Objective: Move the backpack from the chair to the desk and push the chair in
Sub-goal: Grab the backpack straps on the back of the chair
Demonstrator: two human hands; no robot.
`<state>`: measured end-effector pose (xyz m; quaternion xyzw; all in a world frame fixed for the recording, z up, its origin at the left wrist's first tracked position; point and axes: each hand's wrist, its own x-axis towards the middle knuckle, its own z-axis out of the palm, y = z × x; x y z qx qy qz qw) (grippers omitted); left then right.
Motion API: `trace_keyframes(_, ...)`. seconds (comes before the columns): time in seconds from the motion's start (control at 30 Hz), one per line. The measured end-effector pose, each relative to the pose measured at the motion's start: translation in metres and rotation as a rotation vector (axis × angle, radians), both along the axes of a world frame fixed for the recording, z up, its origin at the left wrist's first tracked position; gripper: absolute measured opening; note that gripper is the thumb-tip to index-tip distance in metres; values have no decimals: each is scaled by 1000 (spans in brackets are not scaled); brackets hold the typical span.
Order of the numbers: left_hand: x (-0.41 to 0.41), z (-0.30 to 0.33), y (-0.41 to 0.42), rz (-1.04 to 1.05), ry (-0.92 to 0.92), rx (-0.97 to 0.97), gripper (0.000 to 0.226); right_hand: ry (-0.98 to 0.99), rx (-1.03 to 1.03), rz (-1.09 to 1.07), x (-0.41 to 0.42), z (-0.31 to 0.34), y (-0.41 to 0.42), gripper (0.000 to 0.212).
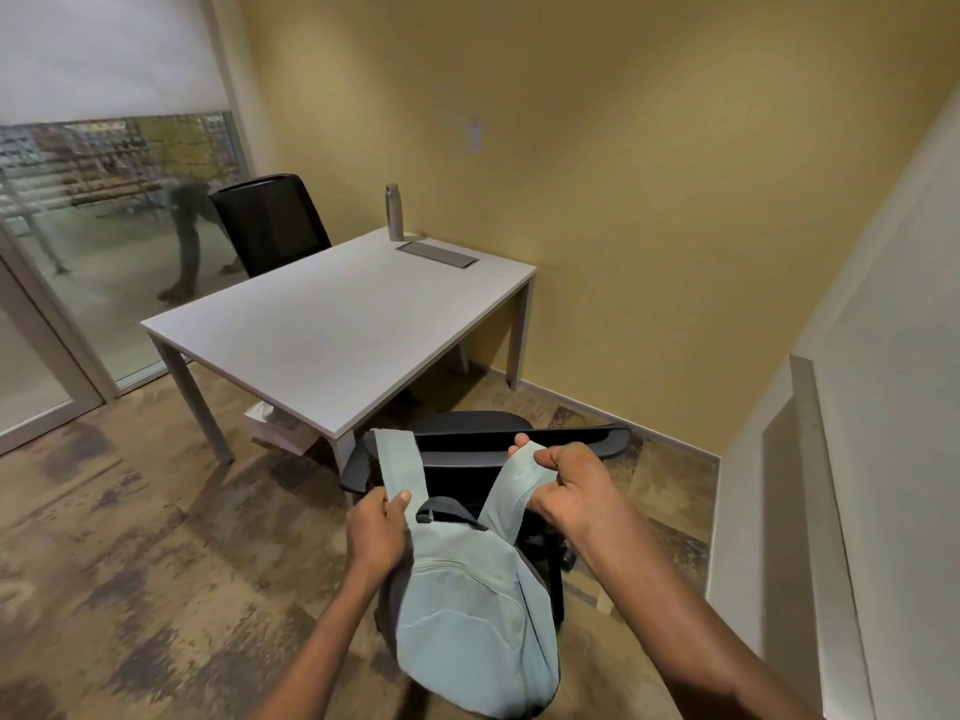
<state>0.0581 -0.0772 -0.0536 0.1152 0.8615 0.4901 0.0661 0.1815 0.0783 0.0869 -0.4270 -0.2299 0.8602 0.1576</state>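
Observation:
A pale green backpack (470, 610) hangs low in the middle of the view, held by its two shoulder straps. My left hand (375, 532) is closed on the left strap. My right hand (563, 491) is closed on the right strap. Behind the backpack stands a black office chair (483, 444), its backrest top showing between the straps; it is pulled out from the near corner of the white desk (332, 324). The backpack hides most of the chair's backrest and base.
A steel bottle (395, 212) and a grey cable hatch (437, 255) sit at the desk's far edge. A second black chair (270, 223) stands behind the desk. A white box (280, 428) lies under the desk. A glass wall is left, a white ledge right.

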Motion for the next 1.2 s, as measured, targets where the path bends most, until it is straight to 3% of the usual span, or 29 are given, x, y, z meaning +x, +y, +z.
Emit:
trace_keyframes(0.37, 26, 21, -20, 170, 5, 112, 45, -34, -3, 10, 1, 1, 22, 41)
trace_keyframes(0.63, 48, 12, -36, 191, 48, 142, 41, -35, -47, 82, -3, -12, 31, 41)
trace_keyframes(0.8, 66, 16, -43, 135, 97, 158, 42, -60, 54, 107, -2, -20, 37, 20)
trace_keyframes(0.9, 79, 20, -47, 204, 75, 196, 47, -193, 269, 237, 2, -28, 36, 21)
trace_keyframes(1.0, 87, 25, -50, 227, 68, 231, 46, -363, 814, 546, 10, -41, 23, 66)
trace_keyframes(1.1, 90, 34, -49, 154, 73, 259, 39, -166, 1338, 1009, 17, -41, 9, 86)
trace_keyframes(1.2, 92, 45, -42, 96, 73, 273, 36, -117, 1490, 1404, 23, -44, -6, 90)
